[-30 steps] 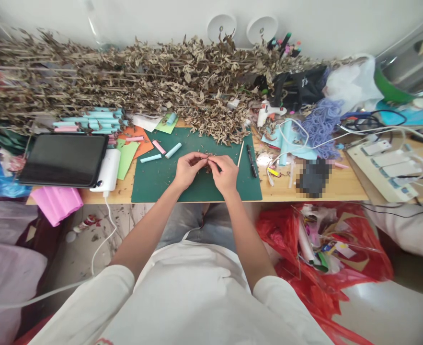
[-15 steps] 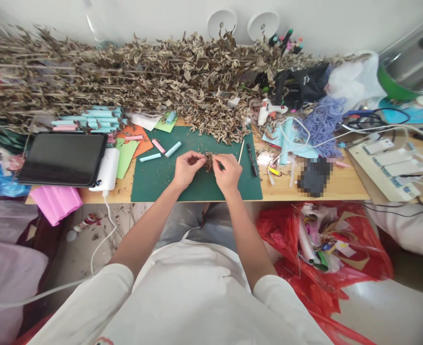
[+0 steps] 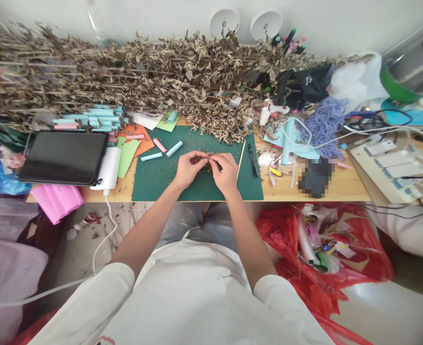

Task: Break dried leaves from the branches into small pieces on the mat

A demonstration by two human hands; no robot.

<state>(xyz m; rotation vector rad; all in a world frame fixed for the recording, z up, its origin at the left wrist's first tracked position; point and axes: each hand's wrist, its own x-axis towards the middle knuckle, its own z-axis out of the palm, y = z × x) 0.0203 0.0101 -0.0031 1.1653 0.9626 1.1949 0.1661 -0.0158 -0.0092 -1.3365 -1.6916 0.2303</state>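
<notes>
Both my hands work together over a green cutting mat (image 3: 161, 177) on a wooden desk. My left hand (image 3: 188, 168) and my right hand (image 3: 226, 170) are closed in pinches on a small clump of dried brown leaves (image 3: 207, 162) held between their fingertips just above the mat. A large heap of dried leafy stems (image 3: 132, 81) lies across the back of the desk, its front edge spilling onto the mat. A thin wooden stick (image 3: 240, 153) and a black pen (image 3: 252, 160) lie just right of my right hand.
Rolled paper tubes (image 3: 174, 149) and coloured paper lie at the mat's left. A dark tablet (image 3: 63, 157) on a white power bank sits far left. A glue gun (image 3: 271, 110), purple yarn (image 3: 324, 125) and a power strip (image 3: 385, 172) crowd the right. A red bag of scraps (image 3: 322, 239) hangs below.
My hands drew slightly apart with the leaf clump showing between them, then closed back together around it. Their place over the mat is the same.
</notes>
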